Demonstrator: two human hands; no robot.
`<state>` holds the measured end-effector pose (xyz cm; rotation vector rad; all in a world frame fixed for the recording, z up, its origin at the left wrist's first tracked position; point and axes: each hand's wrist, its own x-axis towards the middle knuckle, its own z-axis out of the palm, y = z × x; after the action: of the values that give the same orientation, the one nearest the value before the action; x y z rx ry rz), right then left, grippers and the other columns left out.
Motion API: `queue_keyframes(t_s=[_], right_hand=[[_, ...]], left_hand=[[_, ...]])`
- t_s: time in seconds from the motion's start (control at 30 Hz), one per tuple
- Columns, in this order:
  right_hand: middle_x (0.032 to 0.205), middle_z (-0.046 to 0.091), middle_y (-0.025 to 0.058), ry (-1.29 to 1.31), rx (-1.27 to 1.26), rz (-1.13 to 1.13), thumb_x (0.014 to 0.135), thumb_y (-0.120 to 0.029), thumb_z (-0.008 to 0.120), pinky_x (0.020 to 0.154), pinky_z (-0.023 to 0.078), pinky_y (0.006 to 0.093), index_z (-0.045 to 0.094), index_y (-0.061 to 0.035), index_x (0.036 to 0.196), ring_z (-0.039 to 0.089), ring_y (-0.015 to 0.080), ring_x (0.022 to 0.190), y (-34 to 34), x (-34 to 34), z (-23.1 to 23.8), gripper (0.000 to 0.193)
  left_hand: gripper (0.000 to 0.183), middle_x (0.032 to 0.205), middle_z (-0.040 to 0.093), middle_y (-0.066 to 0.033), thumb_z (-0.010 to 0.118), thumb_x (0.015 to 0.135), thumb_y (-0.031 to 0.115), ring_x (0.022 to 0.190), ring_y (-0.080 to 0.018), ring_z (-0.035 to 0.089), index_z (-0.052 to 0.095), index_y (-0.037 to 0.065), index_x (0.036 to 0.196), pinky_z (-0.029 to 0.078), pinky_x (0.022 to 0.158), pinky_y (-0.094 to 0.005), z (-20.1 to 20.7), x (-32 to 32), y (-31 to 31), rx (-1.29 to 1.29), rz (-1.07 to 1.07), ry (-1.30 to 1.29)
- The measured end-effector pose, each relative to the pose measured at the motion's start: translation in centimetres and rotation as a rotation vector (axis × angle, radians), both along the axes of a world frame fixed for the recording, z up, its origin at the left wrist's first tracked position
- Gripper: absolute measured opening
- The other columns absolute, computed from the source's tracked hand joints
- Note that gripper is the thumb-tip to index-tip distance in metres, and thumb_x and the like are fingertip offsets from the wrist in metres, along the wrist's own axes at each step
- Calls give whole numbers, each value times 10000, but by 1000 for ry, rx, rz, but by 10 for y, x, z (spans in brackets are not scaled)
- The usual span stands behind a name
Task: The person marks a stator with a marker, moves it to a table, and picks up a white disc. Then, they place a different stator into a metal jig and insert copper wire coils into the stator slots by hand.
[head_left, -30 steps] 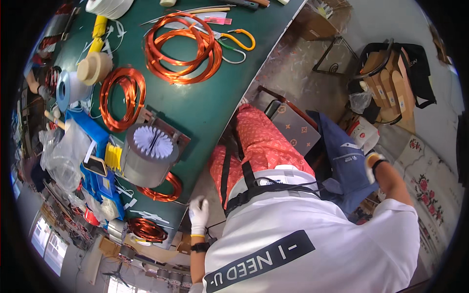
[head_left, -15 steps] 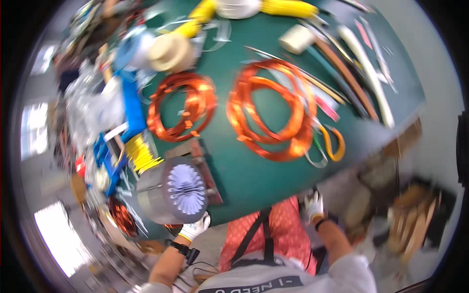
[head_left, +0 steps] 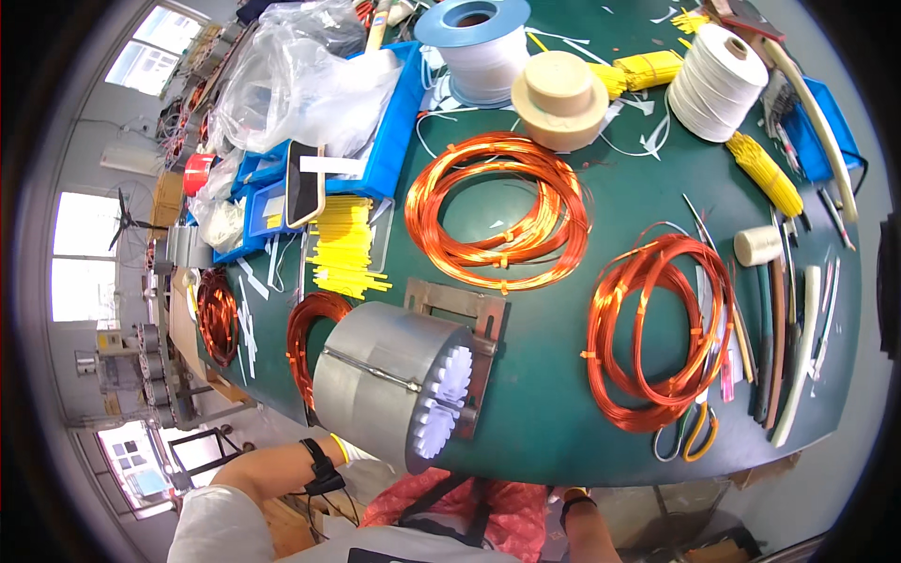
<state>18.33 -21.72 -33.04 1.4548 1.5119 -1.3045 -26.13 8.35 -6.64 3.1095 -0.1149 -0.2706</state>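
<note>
A grey metal stator [head_left: 371, 380] with pale slot liners around its bore rests on its side against a steel bracket [head_left: 485, 328] near the table's front edge. My left hand [head_left: 359, 452], in a white glove with a yellow cuff, is just under the stator's near side; its fingers are hidden, so I cannot tell whether it touches. Only a sliver of my right hand [head_left: 574, 493] shows at the table's front edge, above a black wristband. Coils of enamelled copper wire lie behind the stator [head_left: 502, 258], beside it [head_left: 305, 342] and to the right [head_left: 648, 385].
Yellow strips [head_left: 343, 249] lie by blue bins [head_left: 380, 159] and a phone [head_left: 303, 183] at the left. Behind are a blue-flanged spool [head_left: 474, 56], a beige spool [head_left: 560, 98] and a white thread cone [head_left: 718, 84]. Scissors [head_left: 699, 433], a mallet [head_left: 758, 246] and rods lie right.
My view has swung left, so the table's things sit further right and the bins show more. Both gloved hands, plainer before, are now mostly hidden by the stator and the table edge.
</note>
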Motion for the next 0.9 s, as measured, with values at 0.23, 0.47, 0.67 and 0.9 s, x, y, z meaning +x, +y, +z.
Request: queue_keyframes(t_s=[0.23,0.47,0.67,0.9], right_hand=[[1400,512,154,3,-37,-59,613,-518,811,1009,428,487,550,-151,1347,500,369,1258,76,2,19,861],[1427,484,150,-19,-42,-98,654,-510,775,1020,426,465,549,-167,1351,486,368,1269,83,19,19,809],[1450,460,146,-33,-65,-131,688,-503,745,1029,424,447,549,-180,1354,474,366,1279,140,73,27,765],[1394,501,165,-72,120,-410,752,-441,702,1006,442,420,580,-162,1312,515,366,1216,117,178,161,638]], left_hand=[[187,922,661,-132,660,833,189,860,-313,649,694,65,968,511,789,-448,31,6,-4,-108,167,14],[195,921,662,-134,664,829,196,856,-314,649,695,68,974,511,777,-452,24,28,8,-194,259,-1],[173,845,645,-134,671,792,181,756,-320,625,681,59,913,488,651,-444,50,65,21,-329,648,-93],[194,882,560,-112,652,765,10,856,-312,545,595,69,941,430,799,-434,42,79,30,-181,529,-393]])
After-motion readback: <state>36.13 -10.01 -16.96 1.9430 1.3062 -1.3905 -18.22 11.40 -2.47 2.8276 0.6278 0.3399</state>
